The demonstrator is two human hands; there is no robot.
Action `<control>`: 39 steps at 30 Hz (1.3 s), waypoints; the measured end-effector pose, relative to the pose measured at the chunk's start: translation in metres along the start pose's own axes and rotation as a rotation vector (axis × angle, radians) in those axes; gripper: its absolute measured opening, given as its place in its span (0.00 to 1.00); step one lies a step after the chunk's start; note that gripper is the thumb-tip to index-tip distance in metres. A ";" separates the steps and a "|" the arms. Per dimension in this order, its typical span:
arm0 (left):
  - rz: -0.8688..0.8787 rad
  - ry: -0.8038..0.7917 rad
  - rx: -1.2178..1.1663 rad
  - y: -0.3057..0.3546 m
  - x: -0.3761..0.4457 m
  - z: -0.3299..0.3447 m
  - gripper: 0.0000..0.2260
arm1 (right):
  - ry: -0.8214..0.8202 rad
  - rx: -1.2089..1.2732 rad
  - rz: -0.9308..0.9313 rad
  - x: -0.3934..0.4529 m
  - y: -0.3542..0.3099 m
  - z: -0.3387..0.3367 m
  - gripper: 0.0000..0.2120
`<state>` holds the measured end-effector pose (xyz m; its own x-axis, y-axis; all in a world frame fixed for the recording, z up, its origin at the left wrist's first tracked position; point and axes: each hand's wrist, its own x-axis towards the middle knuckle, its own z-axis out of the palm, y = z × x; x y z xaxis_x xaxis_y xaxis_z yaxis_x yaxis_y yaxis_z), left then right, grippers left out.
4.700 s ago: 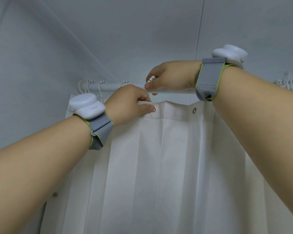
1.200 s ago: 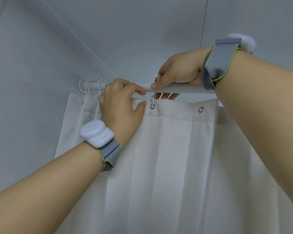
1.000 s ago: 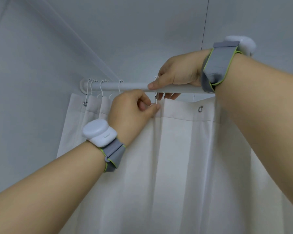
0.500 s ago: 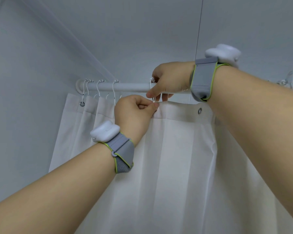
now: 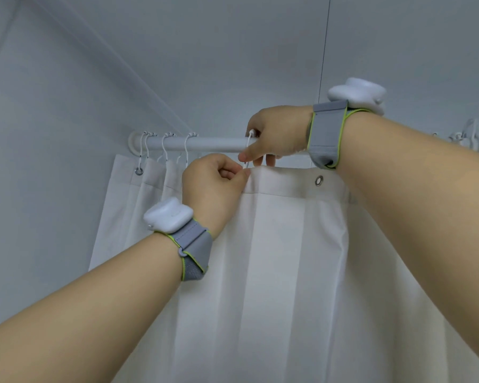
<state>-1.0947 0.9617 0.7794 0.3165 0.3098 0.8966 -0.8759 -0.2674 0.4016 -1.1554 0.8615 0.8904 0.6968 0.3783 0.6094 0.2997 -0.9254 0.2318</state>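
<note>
A white shower curtain (image 5: 288,272) hangs below a white rod (image 5: 216,143) near the ceiling. My left hand (image 5: 213,189) pinches the curtain's top hem just under the rod. My right hand (image 5: 274,134) reaches over the rod and holds a white curtain hook (image 5: 249,150) that hangs from it. The hook's lower end meets the hem at my left fingertips; the eyelet there is hidden. To the left, several hooks (image 5: 163,145) sit on the rod, one through an eyelet (image 5: 139,171). A free metal eyelet (image 5: 319,180) shows to the right.
Grey walls and the ceiling close in on the left and above. The rod's wall mount (image 5: 133,143) is at the left end. More white hooks (image 5: 470,134) bunch on the rod at far right. Both wrists carry grey bands with white devices.
My left hand left the rod and dropped to pinch the hem beside the hook. My right hand slid slightly down the rod onto the hook. The view shifted a little.
</note>
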 end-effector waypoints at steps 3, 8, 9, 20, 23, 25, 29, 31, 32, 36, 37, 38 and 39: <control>0.047 -0.007 0.069 -0.004 0.004 -0.010 0.05 | 0.011 -0.012 0.000 -0.001 -0.002 0.003 0.13; 0.074 -0.020 0.154 -0.007 0.013 -0.015 0.05 | 0.006 -0.014 0.049 0.001 -0.004 0.005 0.13; 0.062 -0.018 0.164 -0.008 0.014 -0.016 0.05 | 0.008 -0.027 0.046 0.001 -0.004 0.005 0.14; 0.507 -0.046 0.212 0.015 -0.006 0.003 0.03 | 0.116 -0.268 -0.010 -0.019 0.000 0.005 0.17; 0.519 -0.151 0.245 0.024 -0.008 0.014 0.06 | 0.138 -0.297 0.039 -0.028 0.010 -0.005 0.13; 0.487 -0.222 0.239 0.026 -0.009 0.021 0.10 | 0.171 -0.261 0.063 -0.037 0.021 -0.016 0.11; 0.555 -0.285 0.394 0.030 -0.016 0.035 0.17 | 0.202 -0.217 0.132 -0.053 0.044 -0.035 0.08; 0.628 -0.278 0.495 0.034 -0.018 0.039 0.21 | 0.175 -0.230 0.178 -0.060 0.054 -0.040 0.09; 0.644 -0.280 0.525 0.035 -0.019 0.041 0.22 | 0.158 -0.249 0.203 -0.063 0.058 -0.043 0.10; 0.606 -0.321 0.568 0.039 -0.015 0.047 0.23 | 0.046 -0.300 0.266 -0.075 0.068 -0.052 0.15; 0.591 -0.327 0.565 0.040 -0.013 0.048 0.22 | 0.005 -0.300 0.280 -0.078 0.069 -0.053 0.16; 0.585 -0.319 0.553 0.040 -0.012 0.049 0.22 | -0.032 -0.297 0.293 -0.081 0.071 -0.054 0.18; 0.583 -0.303 0.537 0.040 -0.011 0.050 0.21 | -0.066 -0.291 0.299 -0.084 0.072 -0.056 0.19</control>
<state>-1.1154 0.9018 0.7951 0.0195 -0.2495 0.9682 -0.6618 -0.7291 -0.1746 -1.2283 0.7621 0.8983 0.7681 0.0838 0.6349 -0.1123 -0.9584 0.2624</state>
